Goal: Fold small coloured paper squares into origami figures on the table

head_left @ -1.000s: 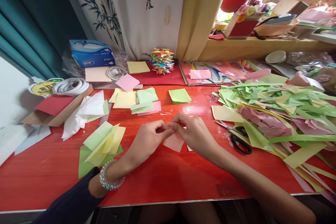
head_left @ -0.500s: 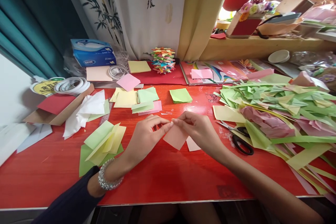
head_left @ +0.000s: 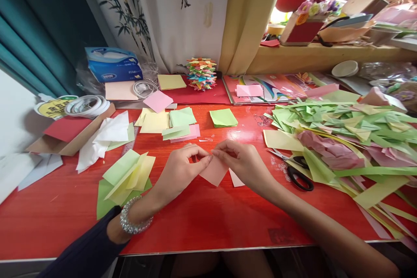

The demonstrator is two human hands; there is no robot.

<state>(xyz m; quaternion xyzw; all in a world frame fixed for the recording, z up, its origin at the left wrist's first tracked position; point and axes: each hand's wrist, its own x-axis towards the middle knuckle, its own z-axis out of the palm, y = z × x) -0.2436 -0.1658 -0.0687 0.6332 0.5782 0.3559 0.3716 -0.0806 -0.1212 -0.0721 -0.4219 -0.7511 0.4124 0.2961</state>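
A small pink square of paper [head_left: 215,173] hangs cornerwise from my fingertips, above the middle of the red table. My left hand [head_left: 182,166] pinches its top corner between thumb and forefinger. Fingertip to fingertip with it, my right hand [head_left: 243,160] pinches the same corner, which the fingers partly hide. Behind my right hand lies a pale pink paper piece [head_left: 236,179], flat on the table. Farther back sits a stack of green paper squares [head_left: 223,118]. Scissors with black handles [head_left: 300,178] rest to the right of my right hand.
Green, yellow and pink paper strips [head_left: 352,130] heap up on the right. Folded green and yellow papers [head_left: 128,178] lie left of my left hand. At the back stand a colourful folded-paper model [head_left: 201,74] and a blue tissue pack [head_left: 114,65]. Tape rolls [head_left: 87,106] sit at the left.
Both hands keep their pinch on the pink paper square. The whole view has shifted slightly; the hands and paper hardly move against the table.
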